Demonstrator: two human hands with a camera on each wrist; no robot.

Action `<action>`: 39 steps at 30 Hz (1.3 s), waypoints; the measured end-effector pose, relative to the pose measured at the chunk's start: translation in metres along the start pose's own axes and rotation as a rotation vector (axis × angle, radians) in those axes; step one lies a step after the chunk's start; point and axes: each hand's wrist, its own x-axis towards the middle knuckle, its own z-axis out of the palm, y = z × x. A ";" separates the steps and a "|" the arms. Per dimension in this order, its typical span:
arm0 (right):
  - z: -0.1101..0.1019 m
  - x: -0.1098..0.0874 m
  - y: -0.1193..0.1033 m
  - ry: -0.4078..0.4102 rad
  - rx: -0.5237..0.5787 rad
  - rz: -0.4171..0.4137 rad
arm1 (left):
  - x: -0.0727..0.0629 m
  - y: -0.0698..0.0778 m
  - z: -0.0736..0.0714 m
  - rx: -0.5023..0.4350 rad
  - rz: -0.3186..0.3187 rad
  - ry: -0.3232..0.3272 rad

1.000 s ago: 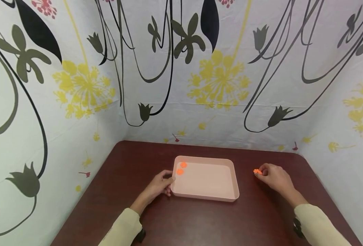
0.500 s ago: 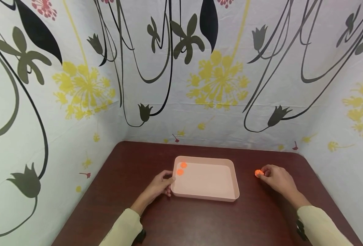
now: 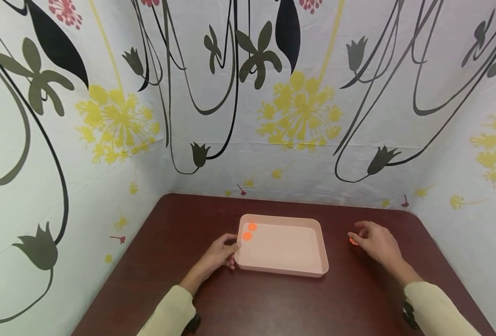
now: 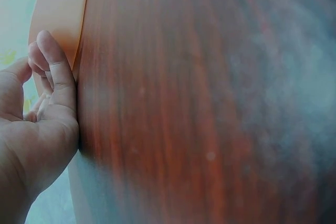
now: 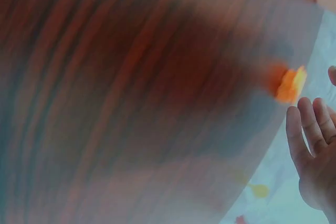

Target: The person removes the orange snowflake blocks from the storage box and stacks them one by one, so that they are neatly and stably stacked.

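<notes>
A shallow pink rectangular tray [image 3: 285, 268] lies on the table, its left rim gripped by my left hand [image 3: 219, 253], thumb over the edge and fingers along the outside wall. In the left wrist view the left hand [image 4: 44, 103] touches the tray's side [image 4: 60, 9]. Two flat orange discs, one [image 3: 252, 227] behind the other [image 3: 247, 236], lie in the tray's left end. Right of the tray, an orange scalloped disc [image 3: 352, 241] is partly hidden behind my right hand [image 3: 377, 243]. The right wrist view has this orange disc [image 5: 290, 85] on the table, just off the extended fingers [image 5: 310, 121].
The dark reddish-brown table [image 3: 289, 303] has rounded far corners. White cloth [image 3: 214, 182] printed with flowers and stems hangs closely around its back and sides.
My right hand has let go of the orange disc, which it pinched earlier and which now sits lower, on the table. The left hand and the tray stay put.
</notes>
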 end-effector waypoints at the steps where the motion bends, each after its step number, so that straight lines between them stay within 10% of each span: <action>1: 0.002 0.001 -0.005 0.009 0.009 -0.008 | -0.001 0.000 0.000 -0.001 0.000 0.001; 14: 0.043 0.017 -0.080 0.142 0.269 -0.171 | -0.004 -0.006 -0.001 -0.001 -0.006 0.013; 33: 0.090 0.042 -0.175 -0.142 0.437 -0.140 | -0.001 0.001 0.000 -0.008 0.018 0.003; 39: 0.108 0.047 -0.202 -0.243 0.524 -0.250 | -0.001 0.001 0.001 -0.006 0.020 0.013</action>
